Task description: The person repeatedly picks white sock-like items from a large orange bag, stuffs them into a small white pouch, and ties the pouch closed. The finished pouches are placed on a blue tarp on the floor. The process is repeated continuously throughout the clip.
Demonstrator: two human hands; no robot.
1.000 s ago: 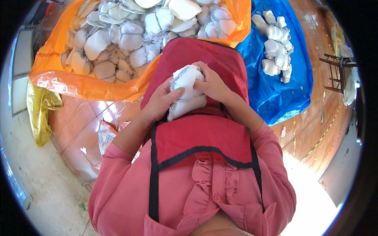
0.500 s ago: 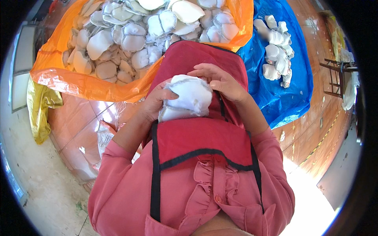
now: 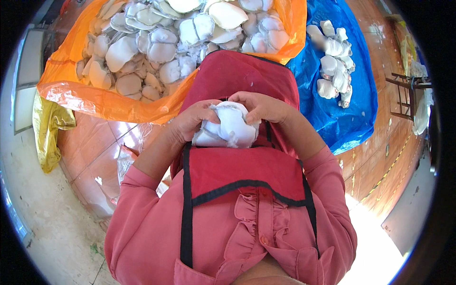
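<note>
Over my lap, both hands hold a white, padded-looking fabric piece with grey seam edges [image 3: 232, 126]. My left hand [image 3: 192, 121] grips its left side, thumb on top and fingers partly hidden beneath. At its upper right edge, my right hand [image 3: 263, 108] is closed on it with the thumb pressed to the cloth. The piece is bent between the hands, and loose white fluff shows along its near side. Beneath it lies the red apron with black trim [image 3: 247, 171].
An orange sheet [image 3: 114, 107] ahead to the left bears a heap of similar white pieces [image 3: 161, 45]. To the right, a blue sheet [image 3: 327, 133] holds several white stuffed shapes [image 3: 339, 76]. A yellow bag [image 3: 47, 137] lies far left; a dark stool [image 3: 406, 92] stands far right.
My right hand has come down and left onto the white fabric piece, its fingers closing on the upper edge. My left hand has shifted slightly right, and the piece is now more bent.
</note>
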